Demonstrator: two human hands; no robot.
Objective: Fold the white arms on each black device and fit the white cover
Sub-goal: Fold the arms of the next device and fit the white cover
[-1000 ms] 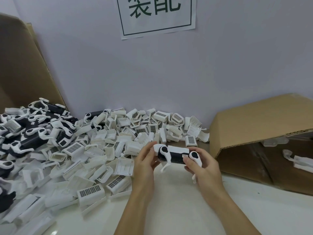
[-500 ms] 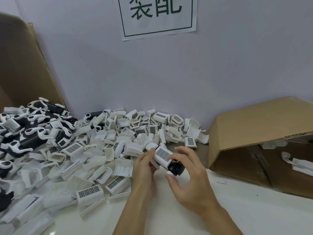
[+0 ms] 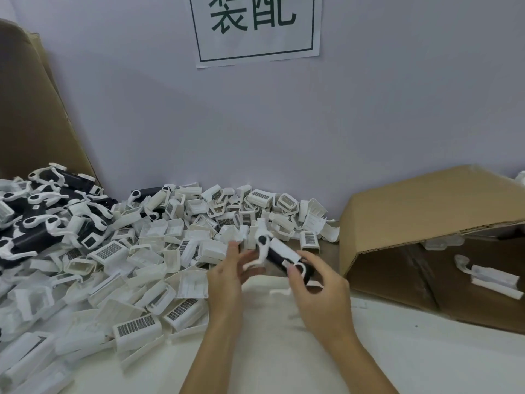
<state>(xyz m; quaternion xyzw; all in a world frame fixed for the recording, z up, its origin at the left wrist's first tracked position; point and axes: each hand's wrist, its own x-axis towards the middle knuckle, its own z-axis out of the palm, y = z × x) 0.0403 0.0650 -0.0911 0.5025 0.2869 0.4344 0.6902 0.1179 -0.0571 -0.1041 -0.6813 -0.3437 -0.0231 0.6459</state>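
One black device (image 3: 279,258) in hand above the table (image 3: 284,351): right hand (image 3: 318,291) pinches its near end, left hand (image 3: 230,268) fingers loose at a white arm (image 3: 260,253), apparently still unfolded. Cover not fitted. Cover pile (image 3: 159,268) and many devices (image 3: 42,220) left.

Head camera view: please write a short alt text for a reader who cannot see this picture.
Two bare hands hold a black device with white arms above a white table; the right hand grips its near end, the left hand touches an unfolded arm. A heap of white covers lies left, a cardboard box right.
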